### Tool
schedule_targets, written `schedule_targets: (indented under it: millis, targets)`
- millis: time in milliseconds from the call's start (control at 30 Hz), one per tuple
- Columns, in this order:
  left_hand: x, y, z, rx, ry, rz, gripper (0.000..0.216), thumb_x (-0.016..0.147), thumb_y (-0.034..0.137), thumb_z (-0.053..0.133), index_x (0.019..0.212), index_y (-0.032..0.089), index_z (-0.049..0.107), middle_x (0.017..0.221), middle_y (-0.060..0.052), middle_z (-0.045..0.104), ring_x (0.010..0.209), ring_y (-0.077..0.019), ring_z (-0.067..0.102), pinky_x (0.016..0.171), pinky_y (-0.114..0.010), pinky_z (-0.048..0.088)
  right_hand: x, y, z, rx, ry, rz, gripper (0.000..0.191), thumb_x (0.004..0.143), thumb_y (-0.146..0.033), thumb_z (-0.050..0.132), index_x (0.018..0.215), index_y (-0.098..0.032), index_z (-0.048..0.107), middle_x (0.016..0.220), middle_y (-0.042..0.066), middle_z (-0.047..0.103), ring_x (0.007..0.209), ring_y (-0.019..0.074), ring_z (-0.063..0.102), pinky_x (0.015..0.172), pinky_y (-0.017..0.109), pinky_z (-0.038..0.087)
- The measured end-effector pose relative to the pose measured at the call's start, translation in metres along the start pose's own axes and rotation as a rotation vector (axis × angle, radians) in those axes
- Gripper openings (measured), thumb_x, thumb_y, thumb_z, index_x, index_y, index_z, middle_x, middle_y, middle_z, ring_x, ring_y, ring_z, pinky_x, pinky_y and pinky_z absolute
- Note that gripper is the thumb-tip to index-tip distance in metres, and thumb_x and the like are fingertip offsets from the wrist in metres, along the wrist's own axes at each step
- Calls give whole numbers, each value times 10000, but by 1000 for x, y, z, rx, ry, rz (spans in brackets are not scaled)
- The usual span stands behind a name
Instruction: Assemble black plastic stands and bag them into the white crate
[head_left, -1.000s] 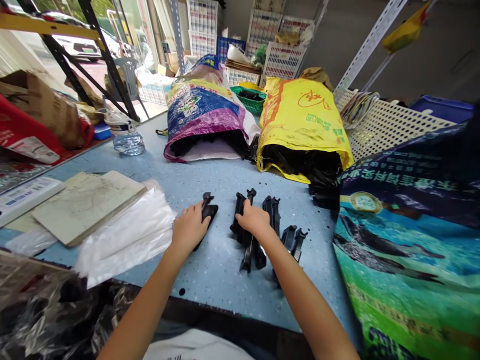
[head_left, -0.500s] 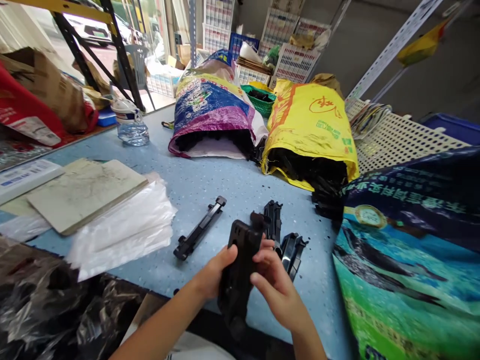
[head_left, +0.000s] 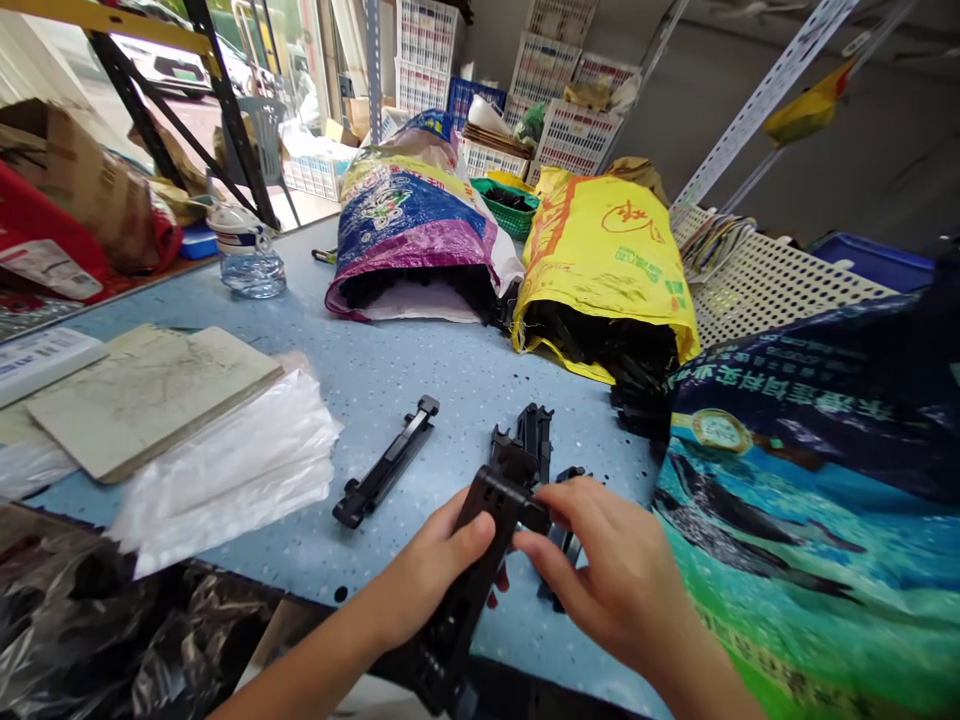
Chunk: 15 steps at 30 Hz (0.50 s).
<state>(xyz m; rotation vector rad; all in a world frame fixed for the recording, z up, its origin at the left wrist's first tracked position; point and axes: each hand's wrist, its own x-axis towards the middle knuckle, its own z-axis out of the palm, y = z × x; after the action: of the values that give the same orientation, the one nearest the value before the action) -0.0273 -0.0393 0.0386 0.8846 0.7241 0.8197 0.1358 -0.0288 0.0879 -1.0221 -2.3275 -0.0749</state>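
My left hand (head_left: pixel 427 575) is wrapped round a long black plastic part (head_left: pixel 469 590), held tilted above the near edge of the blue table (head_left: pixel 420 370). My right hand (head_left: pixel 611 575) pinches the upper end of the same part with thumb and fingers. Another black plastic part (head_left: pixel 386 473) lies loose on the table to the left. A few more black parts (head_left: pixel 534 445) lie just beyond my hands, partly hidden by them.
A yellow sack (head_left: pixel 604 260) and a purple-blue sack (head_left: pixel 409 220) lie open at the back, black parts spilling out. A large blue-green sack (head_left: pixel 810 520) fills the right. Clear plastic bags (head_left: pixel 232 470), a board (head_left: pixel 150 390) and a water bottle (head_left: pixel 247 255) sit left.
A second ago both hands rested on parts on the table. They lifted one part toward me; now my right hand has shifted onto its upper end and the part tilts lower.
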Motion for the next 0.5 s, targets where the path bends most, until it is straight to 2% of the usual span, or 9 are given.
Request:
schedule_targets:
  millis: [67, 133, 233, 333, 500]
  targets:
    - [0, -4, -1, 65, 11, 51, 431, 743, 512, 431, 1000, 169, 472, 708, -9, 534, 608, -96, 495, 545, -196, 393, 4, -1, 7, 94, -42, 46, 157, 821, -284, 423, 746, -157, 476, 562, 9, 476, 490, 128, 436, 433, 250, 312]
    - [1, -8, 0, 145, 19, 114, 426, 756, 499, 421, 1042, 186, 463, 825, -24, 552, 638, -97, 491, 565, -197, 387, 3, -6, 18, 265, -12, 131, 164, 835, -238, 372, 697, -179, 438, 555, -11, 451, 477, 109, 414, 440, 236, 307]
    - [2, -13, 0, 291, 61, 247, 444, 778, 479, 393, 1130, 209, 408, 999, -41, 535, 783, -140, 507, 693, -234, 395, -8, -19, 39, 506, 172, 333, 206, 848, -222, 328, 656, -197, 399, 536, -35, 411, 450, 92, 384, 430, 216, 301]
    - [2, -19, -2, 453, 100, 376, 557, 760, 484, 422, 1225, 205, 294, 1055, -56, 517, 935, -193, 479, 828, -285, 357, -20, -31, 58, 676, 380, 537, 247, 850, -289, 315, 656, -196, 435, 533, -29, 407, 453, 104, 394, 433, 229, 309]
    - [3, -23, -8, 646, 22, 395, 655, 744, 507, 425, 1259, 152, 232, 1118, -119, 488, 1007, -250, 462, 862, -356, 351, -26, -43, 68, 919, 592, 715, 270, 819, -363, 368, 690, -190, 531, 575, -6, 450, 513, 127, 414, 473, 244, 328]
